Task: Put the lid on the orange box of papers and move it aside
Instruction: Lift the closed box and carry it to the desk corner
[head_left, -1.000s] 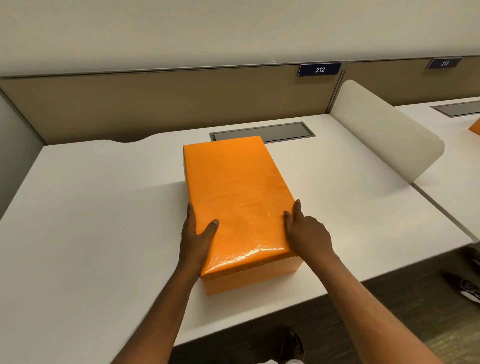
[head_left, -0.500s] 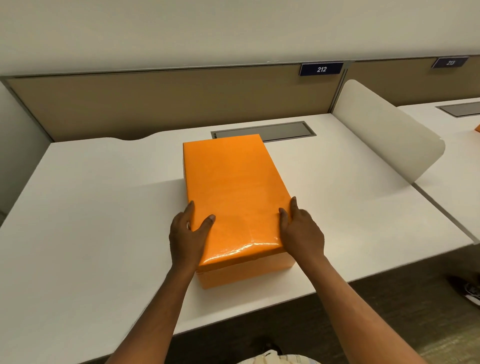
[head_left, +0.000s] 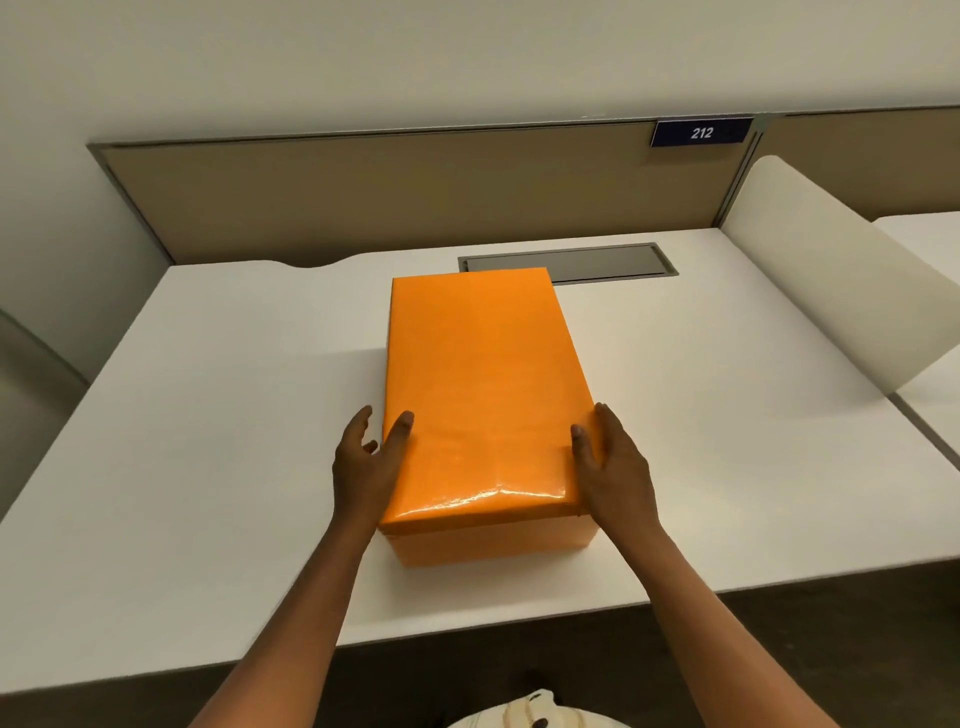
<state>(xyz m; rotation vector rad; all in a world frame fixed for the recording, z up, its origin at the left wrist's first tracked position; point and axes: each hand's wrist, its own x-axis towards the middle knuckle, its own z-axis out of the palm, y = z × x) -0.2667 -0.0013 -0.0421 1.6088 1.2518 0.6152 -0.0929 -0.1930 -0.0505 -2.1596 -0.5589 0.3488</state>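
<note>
The orange box (head_left: 483, 384) stands lengthwise on the white desk (head_left: 208, 415), with its glossy orange lid seated on top and the paler base showing at the near end. My left hand (head_left: 366, 467) is at the near left corner. Its thumb rests on the lid edge, and its fingers are spread slightly off the box's side. My right hand (head_left: 615, 467) presses against the near right corner, thumb on the lid and fingers along the side. The papers inside are hidden.
A grey cable hatch (head_left: 613, 262) sits in the desk just behind the box. A tan partition (head_left: 363, 197) with a "212" label (head_left: 701, 132) closes the back. A white curved divider (head_left: 831, 291) stands on the right, with another desk beyond it. The desk's front edge is close to the box.
My left fingers have come off the box's left side and spread, leaving only the thumb on the lid. My right hand keeps its hold. The box has barely moved.
</note>
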